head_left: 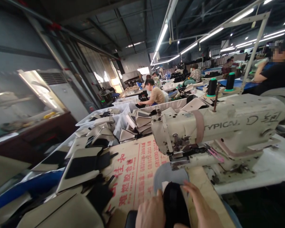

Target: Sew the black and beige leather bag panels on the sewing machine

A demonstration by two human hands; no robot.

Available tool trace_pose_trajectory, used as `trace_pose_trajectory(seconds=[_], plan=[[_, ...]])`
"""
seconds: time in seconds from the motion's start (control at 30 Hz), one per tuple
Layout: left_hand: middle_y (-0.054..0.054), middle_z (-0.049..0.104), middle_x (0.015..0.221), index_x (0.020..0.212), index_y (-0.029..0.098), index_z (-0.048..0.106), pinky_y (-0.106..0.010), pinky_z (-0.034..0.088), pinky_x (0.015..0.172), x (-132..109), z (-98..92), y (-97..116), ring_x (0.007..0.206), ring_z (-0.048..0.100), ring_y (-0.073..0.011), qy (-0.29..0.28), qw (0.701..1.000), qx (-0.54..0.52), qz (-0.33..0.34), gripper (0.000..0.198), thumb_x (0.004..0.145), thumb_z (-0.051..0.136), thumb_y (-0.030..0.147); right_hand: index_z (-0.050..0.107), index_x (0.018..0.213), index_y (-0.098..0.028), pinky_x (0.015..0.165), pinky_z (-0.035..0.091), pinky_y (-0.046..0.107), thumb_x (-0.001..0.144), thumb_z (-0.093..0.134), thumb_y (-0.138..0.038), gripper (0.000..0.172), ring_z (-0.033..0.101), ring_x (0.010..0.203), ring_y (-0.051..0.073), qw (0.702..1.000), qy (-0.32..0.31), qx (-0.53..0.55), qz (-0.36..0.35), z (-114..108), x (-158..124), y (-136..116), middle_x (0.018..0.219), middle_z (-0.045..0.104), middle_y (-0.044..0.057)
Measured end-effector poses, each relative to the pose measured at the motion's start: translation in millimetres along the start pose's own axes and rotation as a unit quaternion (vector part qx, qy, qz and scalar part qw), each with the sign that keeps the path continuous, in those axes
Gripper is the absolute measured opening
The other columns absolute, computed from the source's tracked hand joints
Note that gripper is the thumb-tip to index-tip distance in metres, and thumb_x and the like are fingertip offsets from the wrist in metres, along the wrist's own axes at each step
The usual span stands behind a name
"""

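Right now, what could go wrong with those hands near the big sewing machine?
The right hand might get poked if it slides forward to the sewing machine's needle area. The black fabric piece between it and the left hand could also slip onto the pile of cut pieces and get mixed in.

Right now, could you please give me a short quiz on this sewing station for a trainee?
1. What colour is the piece between the left hand and the right hand?
2. True or false: the sewing machine has the word TYPICAL on its arm.
3. Which is nearer the hands: the sewing machine or the co-worker in the tan shirt?

Key: 1. Black. 2. True. 3. The sewing machine.
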State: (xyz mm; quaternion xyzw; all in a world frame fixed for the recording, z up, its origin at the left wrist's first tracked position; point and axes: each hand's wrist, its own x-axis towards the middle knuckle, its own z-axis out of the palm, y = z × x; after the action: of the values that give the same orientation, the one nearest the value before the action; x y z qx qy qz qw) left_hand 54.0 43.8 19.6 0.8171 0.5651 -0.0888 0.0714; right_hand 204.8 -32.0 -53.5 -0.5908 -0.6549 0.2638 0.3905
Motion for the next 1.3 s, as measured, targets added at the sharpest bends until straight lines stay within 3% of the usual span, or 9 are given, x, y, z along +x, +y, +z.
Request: trace_pose_trajectory(seconds=[0.07,0.17,0.27,0.4,0.53,0.8,0.97,1.17,1.3], plan=[[-0.012,0.07,0.078,0.109,0.016,0.054,-0.036,0.048,0.061,2,3.2,4,0.074,0.066,-0.0295,-0.001,1.0,-0.019,0.006,0.037,0.083,0.028,0.012,0.021,0.137,-0.015,0.102,0.035,0.043,0.075,0.056,-0.031,0.073,0.028,0.128,0.028,1.0,0.012,-0.024,-0.003,0,16,8,0.141,0.025,0.01],[-0.008,0.07,0.078,0.122,0.023,0.046,-0.031,0.047,0.061,5,0.2,0,0.074,0.067,-0.0254,0.006,0.999,-0.05,0.019,0.039,0.087,0.029,0.019,0.037,0.131,-0.018,0.105,0.03,0.041,0.082,0.037,-0.019,0.05,0.036,0.124,0.02,1.0,0.0,0.008,-0.009,-9,38,19,0.134,0.039,0.006],[-0.005,0.07,0.084,0.126,0.032,0.042,-0.027,0.045,0.064,13,-4.8,-9,0.08,0.066,-0.0219,0.018,0.995,-0.082,0.051,0.038,0.09,0.029,0.029,0.049,0.122,-0.02,0.104,0.032,0.04,0.086,0.035,-0.022,0.039,0.044,0.118,0.019,0.996,-0.032,0.087,-0.001,-20,57,29,0.124,0.051,0.005],[-0.002,0.064,0.099,0.116,0.034,0.052,-0.025,0.045,0.073,22,-7.4,-11,0.091,0.061,-0.0185,0.067,0.977,-0.183,0.081,0.035,0.091,0.03,0.039,0.049,0.123,-0.021,0.104,0.031,0.042,0.088,0.037,-0.031,0.038,0.045,0.117,0.019,0.991,-0.048,0.126,0.011,-22,68,36,0.124,0.051,0.005],[-0.002,0.058,0.107,0.109,0.027,0.057,-0.026,0.042,0.085,33,-6.5,-2,0.099,0.054,-0.0183,0.098,0.944,-0.282,0.139,0.032,0.08,0.053,0.041,0.05,0.122,-0.022,0.104,0.03,0.039,0.089,0.037,-0.033,0.037,0.044,0.118,0.019,0.99,-0.07,0.125,0.007,-20,70,33,0.125,0.051,0.004],[0.0,0.061,0.081,0.08,0.019,0.064,-0.024,0.043,0.069,56,10.1,-3,0.077,0.056,-0.0152,0.101,0.918,-0.364,0.119,0.017,0.067,0.068,0.03,0.051,0.121,-0.023,0.104,0.03,0.035,0.089,0.039,-0.04,0.038,0.042,0.118,0.019,0.986,-0.128,0.101,-0.047,-34,78,30,0.126,0.049,0.004],[0.0,0.061,0.075,0.071,0.019,0.063,-0.024,0.043,0.067,52,13.6,-2,0.075,0.056,-0.0148,0.141,0.93,-0.328,0.09,0.008,0.073,0.061,0.026,0.06,0.104,-0.021,0.093,0.039,0.03,0.085,0.048,-0.042,0.031,0.05,0.104,0.019,0.994,-0.035,0.083,-0.058,-28,85,23,0.108,0.057,0.005],[0.001,0.065,0.082,0.092,0.023,0.061,-0.023,0.047,0.071,47,12.3,-13,0.077,0.06,-0.0136,0.092,0.915,-0.361,0.153,0.02,0.074,0.063,0.03,0.064,0.082,-0.019,0.077,0.04,0.025,0.086,0.049,-0.037,0.023,0.053,0.084,0.015,0.984,-0.099,0.083,-0.119,-28,97,32,0.082,0.06,0.002],[0.001,0.064,0.081,0.101,0.021,0.05,-0.022,0.048,0.07,46,19.2,-16,0.074,0.06,-0.0118,0.187,0.9,-0.357,0.163,0.021,0.081,0.054,0.024,0.056,0.066,-0.016,0.07,0.037,0.024,0.086,0.05,-0.037,0.029,0.049,0.076,0.013,0.986,-0.088,0.081,-0.12,-27,99,34,0.072,0.054,0.0]])
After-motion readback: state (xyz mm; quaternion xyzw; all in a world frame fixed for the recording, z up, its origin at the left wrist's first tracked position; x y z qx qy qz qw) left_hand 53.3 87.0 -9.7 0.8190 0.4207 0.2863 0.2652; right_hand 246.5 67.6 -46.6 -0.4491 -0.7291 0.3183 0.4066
